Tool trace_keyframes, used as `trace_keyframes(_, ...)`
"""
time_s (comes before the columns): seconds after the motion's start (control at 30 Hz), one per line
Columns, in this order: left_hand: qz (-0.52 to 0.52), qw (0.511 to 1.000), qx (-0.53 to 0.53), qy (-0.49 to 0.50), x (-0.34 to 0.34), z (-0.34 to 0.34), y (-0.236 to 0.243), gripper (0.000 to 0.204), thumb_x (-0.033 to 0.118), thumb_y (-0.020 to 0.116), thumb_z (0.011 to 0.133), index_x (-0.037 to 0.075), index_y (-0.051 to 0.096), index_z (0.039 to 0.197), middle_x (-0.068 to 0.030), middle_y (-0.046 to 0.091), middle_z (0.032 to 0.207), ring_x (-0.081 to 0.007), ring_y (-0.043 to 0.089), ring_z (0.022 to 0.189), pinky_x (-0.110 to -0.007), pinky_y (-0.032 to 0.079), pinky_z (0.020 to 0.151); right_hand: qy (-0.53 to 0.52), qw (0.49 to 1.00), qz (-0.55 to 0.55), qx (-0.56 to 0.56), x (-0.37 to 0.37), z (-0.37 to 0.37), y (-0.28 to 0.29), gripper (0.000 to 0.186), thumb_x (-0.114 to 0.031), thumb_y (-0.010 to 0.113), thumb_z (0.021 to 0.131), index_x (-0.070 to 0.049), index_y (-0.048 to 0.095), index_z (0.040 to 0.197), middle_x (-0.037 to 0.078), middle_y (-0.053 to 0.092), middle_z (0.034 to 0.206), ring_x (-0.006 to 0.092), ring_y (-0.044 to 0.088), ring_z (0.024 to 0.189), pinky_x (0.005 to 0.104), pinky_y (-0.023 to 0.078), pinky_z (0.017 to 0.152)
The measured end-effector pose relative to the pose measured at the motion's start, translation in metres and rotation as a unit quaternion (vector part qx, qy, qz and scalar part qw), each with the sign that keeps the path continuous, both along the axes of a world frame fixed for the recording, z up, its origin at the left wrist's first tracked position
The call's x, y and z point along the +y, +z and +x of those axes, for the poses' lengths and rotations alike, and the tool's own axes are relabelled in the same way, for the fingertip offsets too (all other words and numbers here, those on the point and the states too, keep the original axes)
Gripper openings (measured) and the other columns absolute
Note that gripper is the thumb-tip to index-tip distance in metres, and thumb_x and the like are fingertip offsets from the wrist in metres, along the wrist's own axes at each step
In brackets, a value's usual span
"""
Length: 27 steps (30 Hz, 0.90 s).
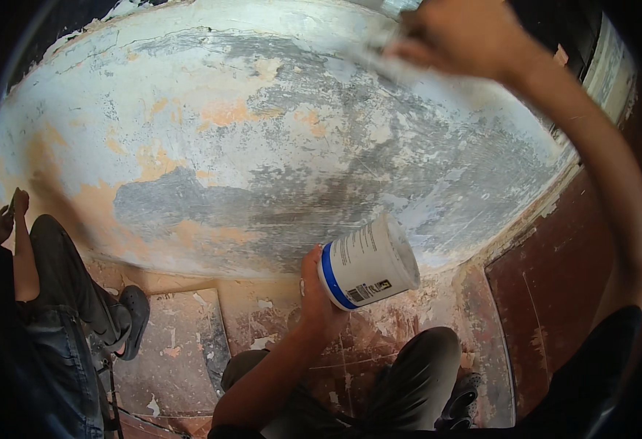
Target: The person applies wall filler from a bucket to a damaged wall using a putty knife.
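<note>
The dark-trousered knees (423, 373) of the wearer occupy the lower edge, with a dark shoe (460, 404) beside the right one. Above and between the knees, the left hand (321, 293) supports a white bucket (368, 263), its fingers wrapped around the base end. The bucket is tilted, with its wide end directed right; a blue band (338, 276) encircles it near the base. Whether the wide end is open or covered cannot be determined.

Below lies the reddish-brown floor (262, 311), marked with pale patches. At left, a co-worker in dark trousers (72, 271) and a dark clog (135, 322) has both hands (15, 208) close together near the wall.

The wall (211, 146) shows white, grey and orange patches. At its upper right, the wearer's right hand (461, 36) is raised with fingers bent. Motion blur covers the fingertips; whether they pinch an object cannot be determined.
</note>
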<state>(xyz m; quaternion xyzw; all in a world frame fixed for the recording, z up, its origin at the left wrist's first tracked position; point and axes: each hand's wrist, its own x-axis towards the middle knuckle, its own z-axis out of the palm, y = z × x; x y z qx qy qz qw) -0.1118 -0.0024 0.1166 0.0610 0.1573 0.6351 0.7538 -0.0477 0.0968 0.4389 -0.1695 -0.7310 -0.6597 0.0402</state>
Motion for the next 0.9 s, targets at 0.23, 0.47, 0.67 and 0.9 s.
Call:
trace_keyframes(0.23,-0.024,1.000,0.017,-0.012,-0.004,0.009,0.006,0.056,0.053,0.032,0.097,0.014,0.056,0.130,-0.0074,0.063,0.123,-0.0278,0.060,0.113,-0.049,0.047,0.097,-0.015,0.999,-0.035,0.004,0.021,-0.033,-0.007,0.043,-0.054,0.063,0.082,-0.014,0.071,0.068,0.004,0.065,0.062,0.0315,0.059,0.087,0.0571,0.036,0.059)
trace_keyframes(0.47,-0.003,1.000,0.006,-0.005,0.003,0.005,-0.003,0.059,0.054,0.032,0.096,0.012,0.056,0.129,-0.0089,0.063,0.123,-0.0283,0.060,0.114,-0.048,0.046,0.098,0.099,0.994,0.034,0.023,0.024,-0.012,0.097,0.044,-0.050,0.069,0.080,-0.007,0.071,0.067,0.011,0.065,0.061,0.0319,0.060,0.056,0.0409,0.043,0.081)
trace_keyframes(0.67,-0.011,1.000,-0.002,-0.002,0.002,-0.002,0.003,0.058,0.053,0.032,0.097,0.011,0.056,0.129,-0.0087,0.063,0.123,-0.0283,0.060,0.115,-0.047,0.047,0.099,0.006,0.995,-0.093,-0.016,0.017,0.006,0.042,0.052,-0.059,0.063,0.083,-0.011,0.067,0.064,0.007,0.062,0.056,0.0278,0.058,0.056,0.0436,0.043,0.074)
trace_keyframes(0.9,0.005,0.999,0.039,-0.007,-0.001,0.006,0.005,0.056,0.054,0.031,0.098,0.015,0.056,0.128,-0.0063,0.063,0.122,-0.0257,0.061,0.114,-0.045,0.048,0.098,-0.076,0.980,-0.181,0.026,0.046,-0.032,-0.018,0.046,-0.058,0.062,0.081,-0.014,0.074,0.075,0.010,0.067,0.067,0.0336,0.061,0.078,0.0541,0.042,0.069)
